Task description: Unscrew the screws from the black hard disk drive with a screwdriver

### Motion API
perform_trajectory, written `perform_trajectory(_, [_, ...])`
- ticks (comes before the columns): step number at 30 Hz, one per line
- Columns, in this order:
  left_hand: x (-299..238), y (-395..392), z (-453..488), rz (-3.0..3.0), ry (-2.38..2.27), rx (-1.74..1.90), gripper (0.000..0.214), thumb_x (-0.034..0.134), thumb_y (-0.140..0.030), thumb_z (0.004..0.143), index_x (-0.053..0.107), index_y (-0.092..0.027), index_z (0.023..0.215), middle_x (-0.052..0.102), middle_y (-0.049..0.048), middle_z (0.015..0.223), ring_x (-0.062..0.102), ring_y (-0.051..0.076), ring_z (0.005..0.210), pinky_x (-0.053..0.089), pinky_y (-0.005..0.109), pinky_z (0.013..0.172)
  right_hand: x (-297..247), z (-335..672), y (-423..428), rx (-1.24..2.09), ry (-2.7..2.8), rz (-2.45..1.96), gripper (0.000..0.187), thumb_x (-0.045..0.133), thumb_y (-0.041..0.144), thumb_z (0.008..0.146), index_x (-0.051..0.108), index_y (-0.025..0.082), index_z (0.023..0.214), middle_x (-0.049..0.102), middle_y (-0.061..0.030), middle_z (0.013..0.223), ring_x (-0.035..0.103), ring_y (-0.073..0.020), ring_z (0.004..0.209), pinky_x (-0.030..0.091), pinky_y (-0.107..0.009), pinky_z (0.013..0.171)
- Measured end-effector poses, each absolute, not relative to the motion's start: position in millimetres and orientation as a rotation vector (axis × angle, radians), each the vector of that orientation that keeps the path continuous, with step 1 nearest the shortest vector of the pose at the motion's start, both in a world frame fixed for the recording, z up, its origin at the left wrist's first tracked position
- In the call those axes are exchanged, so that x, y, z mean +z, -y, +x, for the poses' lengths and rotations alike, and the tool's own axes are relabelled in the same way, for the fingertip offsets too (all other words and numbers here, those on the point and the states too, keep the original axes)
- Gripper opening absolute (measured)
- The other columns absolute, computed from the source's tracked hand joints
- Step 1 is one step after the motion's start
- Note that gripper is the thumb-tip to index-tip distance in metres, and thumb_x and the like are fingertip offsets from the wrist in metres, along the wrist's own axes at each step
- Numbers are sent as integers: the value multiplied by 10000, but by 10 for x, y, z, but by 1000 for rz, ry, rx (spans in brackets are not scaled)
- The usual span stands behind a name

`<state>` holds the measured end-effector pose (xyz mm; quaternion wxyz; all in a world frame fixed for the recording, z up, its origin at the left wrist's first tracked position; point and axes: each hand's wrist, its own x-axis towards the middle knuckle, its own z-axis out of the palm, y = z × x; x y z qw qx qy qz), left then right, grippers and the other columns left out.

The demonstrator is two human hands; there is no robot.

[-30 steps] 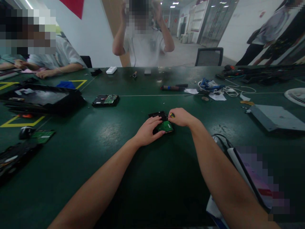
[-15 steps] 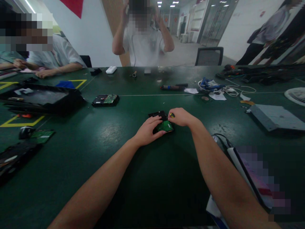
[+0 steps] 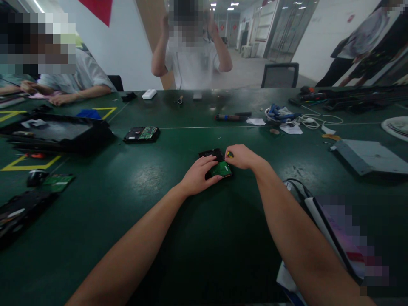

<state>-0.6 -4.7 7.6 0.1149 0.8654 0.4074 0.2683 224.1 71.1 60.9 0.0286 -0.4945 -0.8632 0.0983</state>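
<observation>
A black hard drive lies circuit side up on the green table, its green circuit board facing me. My left hand rests on the drive's near left side with fingers laid over the board, pressing it down. My right hand is closed round a small tool with a yellow-and-black tip, held at the drive's right edge. The tool's shaft is hidden inside my fist.
A second hard drive lies at mid-left, a black tray and loose circuit board further left. Cables and paper sit at the back right, a grey metal case right. People sit and stand across the table.
My hands and the drive have stayed put. The person standing opposite has shifted their raised arms slightly.
</observation>
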Motion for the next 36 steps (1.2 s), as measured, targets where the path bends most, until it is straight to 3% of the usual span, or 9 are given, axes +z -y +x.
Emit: perform_trajectory(36, [43,22,-12,2470,-1225,769,591,677,-539,908,590,-218,1396,536,126,1541,455,290,1468,356,529,1230,664,2358,-712,450,2525,-1493,110,667,266,873,748,208,920,756,-73,980,688,-227,914,485,-326,806])
